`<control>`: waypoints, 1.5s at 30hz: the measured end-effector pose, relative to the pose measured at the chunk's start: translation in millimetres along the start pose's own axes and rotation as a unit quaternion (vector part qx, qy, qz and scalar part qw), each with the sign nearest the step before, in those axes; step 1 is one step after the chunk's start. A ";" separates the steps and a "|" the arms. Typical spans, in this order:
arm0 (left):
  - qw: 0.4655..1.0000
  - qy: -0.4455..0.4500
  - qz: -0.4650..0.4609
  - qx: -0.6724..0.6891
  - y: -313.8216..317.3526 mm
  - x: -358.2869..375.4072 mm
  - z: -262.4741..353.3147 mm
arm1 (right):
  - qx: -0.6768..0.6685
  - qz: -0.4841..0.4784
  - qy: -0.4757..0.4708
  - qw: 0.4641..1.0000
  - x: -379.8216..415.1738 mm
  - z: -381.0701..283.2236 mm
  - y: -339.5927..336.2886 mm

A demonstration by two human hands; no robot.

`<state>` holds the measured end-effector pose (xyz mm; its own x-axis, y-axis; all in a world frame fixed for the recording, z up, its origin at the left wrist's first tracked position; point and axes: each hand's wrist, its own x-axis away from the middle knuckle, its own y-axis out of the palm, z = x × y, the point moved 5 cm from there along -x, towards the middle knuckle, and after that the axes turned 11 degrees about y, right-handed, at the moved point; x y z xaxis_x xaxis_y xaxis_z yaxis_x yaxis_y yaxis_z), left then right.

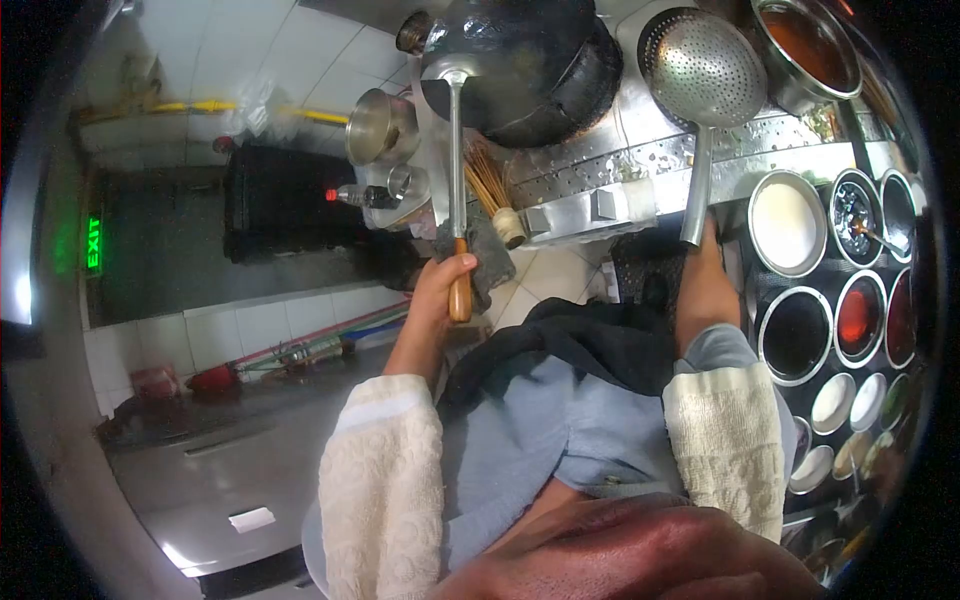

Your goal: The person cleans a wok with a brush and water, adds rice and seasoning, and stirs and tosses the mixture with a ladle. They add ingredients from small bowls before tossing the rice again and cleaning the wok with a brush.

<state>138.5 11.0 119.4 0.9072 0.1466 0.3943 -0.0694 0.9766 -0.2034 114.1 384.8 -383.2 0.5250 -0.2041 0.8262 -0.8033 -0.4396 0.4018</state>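
Observation:
My left hand [445,279] is closed around the wooden grip of a long-handled wok tool [457,170]. Its steel shaft runs forward to a wider head that overlaps the black wok [545,100]. A dark grey cloth [490,267] hangs beside this hand. My right arm reaches forward to the counter edge, where the right hand [711,228] is mostly hidden behind the handle of a perforated strainer [705,75]. That strainer lies on the steel worktop right of the wok, its handle pointing toward me.
Right of the strainer stands a pot of reddish-brown liquid [810,45]. Round seasoning containers [795,335] line the right side. A bamboo brush [497,200], a steel pot [383,128] and a dark bottle [360,195] are left. A steel counter [260,460] stands lower left.

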 end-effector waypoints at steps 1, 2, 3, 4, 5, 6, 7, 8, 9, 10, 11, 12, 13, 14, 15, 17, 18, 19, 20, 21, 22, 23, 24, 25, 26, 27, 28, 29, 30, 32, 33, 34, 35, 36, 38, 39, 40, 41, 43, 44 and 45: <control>1.000 -0.001 -0.002 -0.003 -3.3 -2.2 -4.1 | 0.002 0.000 -0.001 1.000 -2.0 0.6 1.9; 1.000 -0.001 -0.003 -0.005 -7.2 -3.7 -7.9 | 0.005 0.001 -0.002 1.000 -4.0 0.5 3.3; 1.000 0.000 -0.003 -0.024 -8.1 -3.7 -7.0 | 0.009 0.002 -0.002 1.000 -6.0 0.9 4.7; 0.999 0.001 -0.005 -0.043 -8.1 -4.3 -6.3 | 0.011 0.004 -0.002 1.000 -7.8 1.9 5.8; 0.999 0.000 -0.008 -0.047 -5.9 -4.1 -6.7 | 0.016 0.005 -0.003 1.000 -9.7 2.9 6.5; 0.999 0.004 0.016 -0.038 -4.6 -2.9 -5.8 | 0.020 0.008 -0.003 1.000 -10.9 5.0 6.5; 0.999 0.009 0.038 -0.028 -3.1 -2.5 -4.3 | 0.023 0.011 -0.004 1.000 -12.4 5.7 5.6; 0.999 0.009 0.030 -0.034 -0.3 -2.6 -2.2 | 0.027 0.014 -0.004 1.000 -14.0 5.8 4.8; 0.999 0.007 0.031 -0.038 0.6 -2.0 0.0 | 0.033 0.016 -0.005 0.999 -16.0 7.5 3.6; 0.999 0.004 0.033 -0.041 1.6 -1.4 1.3 | 0.038 0.021 -0.008 0.999 -17.3 9.7 1.4; 0.999 0.005 0.027 -0.046 3.5 -2.3 1.3 | 0.047 0.024 -0.009 0.999 -19.6 10.7 1.1; 0.999 0.011 0.024 -0.035 6.8 -2.8 3.1 | 0.055 0.026 -0.011 0.998 -22.6 12.3 0.4; 0.999 0.017 0.022 -0.025 10.0 -3.6 5.6 | 0.064 0.029 -0.013 0.997 -25.8 13.6 0.2; 0.999 0.018 0.019 -0.028 14.1 -4.8 6.8 | 0.072 0.032 -0.014 0.997 -28.6 15.7 0.0; 0.999 0.017 0.026 -0.006 17.8 -4.6 6.3 | 0.087 0.034 -0.015 0.996 -32.4 16.9 0.6; 0.999 0.015 0.031 0.011 20.3 -6.3 7.5 | 0.116 0.041 -0.020 0.992 -44.7 22.8 -3.5; 1.000 0.005 0.004 0.022 21.2 -8.5 6.9 | 0.135 0.044 -0.023 0.990 -49.2 25.8 -3.5; 0.999 -0.007 -0.021 0.033 22.5 -8.8 5.8 | 0.154 0.047 -0.026 0.987 -54.1 27.5 -4.5; 0.999 -0.011 -0.023 0.027 25.4 -7.5 6.8 | 0.177 0.051 -0.029 0.982 -60.1 31.6 -5.2; 0.999 -0.004 -0.006 0.040 29.0 -6.3 9.9 | 0.204 0.052 -0.032 0.977 -68.8 36.1 -8.0; 0.999 0.001 0.011 0.052 30.2 -5.1 12.0 | 0.230 0.055 -0.037 0.971 -77.7 41.5 -8.2; 0.999 -0.003 0.005 0.046 30.9 -6.4 11.0 | 0.251 0.061 -0.047 0.965 -89.5 52.0 -11.2; 0.998 -0.002 -0.004 0.058 31.7 -9.5 9.3 | 0.273 0.067 -0.057 0.958 -104.2 62.6 -16.3; 0.998 0.000 -0.008 0.070 31.4 -10.2 8.9 | 0.270 0.069 -0.055 0.959 -82.0 49.5 -7.8; 0.998 -0.001 -0.008 0.068 33.1 -9.0 9.9 | 0.304 0.051 -0.043 0.950 -58.8 36.6 -0.7; 0.997 0.005 0.000 0.074 36.5 -7.4 11.8 | 0.338 0.033 -0.030 0.940 -45.3 32.0 4.8; 0.997 0.010 0.006 0.080 39.2 -6.5 13.2 | 0.375 0.049 -0.061 0.924 -38.4 26.5 9.8; 0.997 0.009 0.004 0.078 40.0 -6.2 14.1 | 0.373 0.051 -0.060 0.924 -31.4 21.7 10.9; 0.997 0.000 0.003 0.072 40.0 -5.9 14.7 | 0.433 0.068 -0.080 0.895 -11.3 3.7 17.1; 0.998 -0.010 0.001 0.066 41.7 -5.1 15.5 | 0.491 0.085 -0.099 0.862 -1.3 -6.0 21.3; 0.998 -0.010 0.003 0.061 42.7 -4.5 16.2 | 0.441 0.088 -0.085 0.889 -4.3 -2.3 21.3; 0.998 -0.010 0.005 0.055 43.6 -4.2 16.6 | 0.389 0.090 -0.071 0.914 -7.4 1.1 19.8; 0.998 -0.011 0.004 0.054 44.1 -3.5 16.7 | 0.389 0.090 -0.069 0.914 -9.4 2.7 16.5; 0.998 -0.017 0.004 0.055 44.6 -3.0 16.8 | 0.452 0.096 -0.084 0.883 0.8 -5.1 20.1; 0.998 -0.022 0.003 0.055 45.3 -3.7 17.0 | 0.512 0.100 -0.098 0.848 12.2 -16.9 29.4; 0.998 -0.020 0.000 0.061 45.7 -4.1 16.5 | 0.531 0.099 -0.106 0.835 13.0 -18.7 31.2; 0.998 -0.019 -0.001 0.064 47.1 -3.9 15.7 | 0.541 0.099 -0.109 0.828 14.4 -19.5 31.6; 0.998 -0.019 -0.003 0.066 48.8 -3.6 15.1 | 0.550 0.099 -0.113 0.821 15.9 -20.3 31.9; 0.997 0.008 -0.005 0.083 54.8 -2.2 17.0 | 0.533 0.090 -0.102 0.835 13.7 -16.7 30.1; 0.997 0.008 -0.005 0.082 54.6 -2.3 17.3 | 0.526 0.086 -0.098 0.840 12.4 -15.1 29.1; 0.997 0.005 -0.008 0.081 54.4 -2.5 17.4 | 0.525 0.086 -0.097 0.841 9.6 -14.3 28.8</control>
<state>125.2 66.5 122.9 0.9129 0.1291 0.3871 -0.1192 0.9916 -0.0497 92.1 382.7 -358.1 0.5436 -0.4382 0.7159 -0.2354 -0.8983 -0.3711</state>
